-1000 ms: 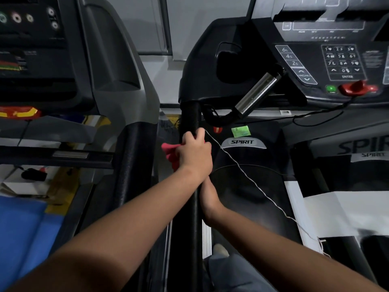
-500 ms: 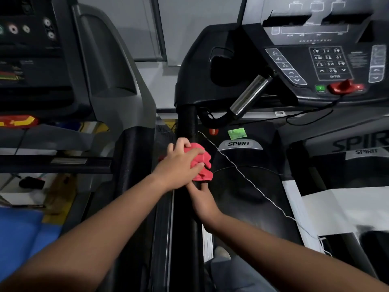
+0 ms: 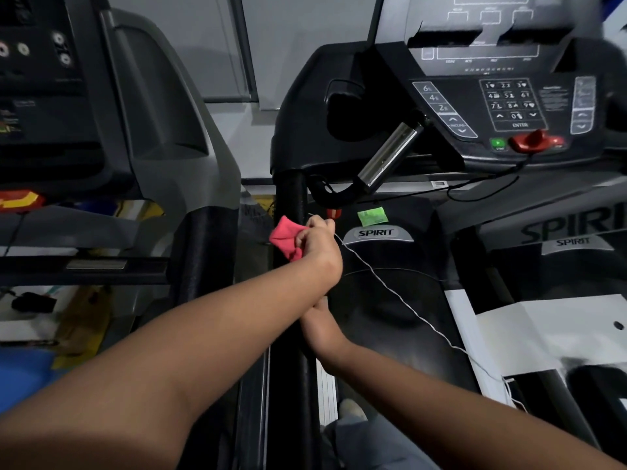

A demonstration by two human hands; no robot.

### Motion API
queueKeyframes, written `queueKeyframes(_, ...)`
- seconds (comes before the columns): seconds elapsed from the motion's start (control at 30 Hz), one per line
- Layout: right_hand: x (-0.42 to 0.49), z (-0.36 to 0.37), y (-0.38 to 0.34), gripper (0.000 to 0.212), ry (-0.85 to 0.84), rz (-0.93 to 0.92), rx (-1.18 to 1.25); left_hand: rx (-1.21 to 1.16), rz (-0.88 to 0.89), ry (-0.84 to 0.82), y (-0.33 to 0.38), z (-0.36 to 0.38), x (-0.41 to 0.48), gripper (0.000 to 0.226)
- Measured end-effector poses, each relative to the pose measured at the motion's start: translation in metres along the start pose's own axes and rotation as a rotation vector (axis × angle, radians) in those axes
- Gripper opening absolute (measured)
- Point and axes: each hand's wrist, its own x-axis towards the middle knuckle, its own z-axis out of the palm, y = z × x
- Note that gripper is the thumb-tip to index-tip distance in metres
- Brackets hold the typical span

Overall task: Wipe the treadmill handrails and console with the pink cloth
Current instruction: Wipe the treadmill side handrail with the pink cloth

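Roughly early-to-mid task: left hand (image 3: 317,244) grips the bunched pink cloth (image 3: 286,237) against the upper part of the left handrail (image 3: 288,334), just below the console (image 3: 492,106). Right hand (image 3: 317,322) sits lower beside the same rail, mostly hidden by the left forearm, so its grip can't be told. Console and the other rail look not yet wiped, judging by cloth position. No containers visible.

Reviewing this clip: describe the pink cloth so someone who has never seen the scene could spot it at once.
Start at the Spirit treadmill console upper right and follow its black left handrail down. The pink cloth is bunched against that rail, gripped by the left hand. It is the only bright pink, soft thing among black and grey machine parts.
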Motion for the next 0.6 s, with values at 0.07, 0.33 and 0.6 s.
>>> queueKeyframes(0.07, 0.0, 0.0, 0.0, 0.072, -0.01, 0.07, -0.02, -0.064, 0.031, 0.125, -0.008, 0.002, 0.0, 0.041)
queueKeyframes(0.33, 0.008, 0.0, -0.016, 0.053, 0.083, 0.134, -0.135, -1.287, 0.227, 0.411, -0.058, 0.073, -0.02, 0.027)
queueKeyframes(0.6, 0.012, 0.015, -0.007, 0.089, 0.191, 0.118, -0.036, -1.921, -0.147, 0.582, -0.017, 0.102, -0.032, 0.023)
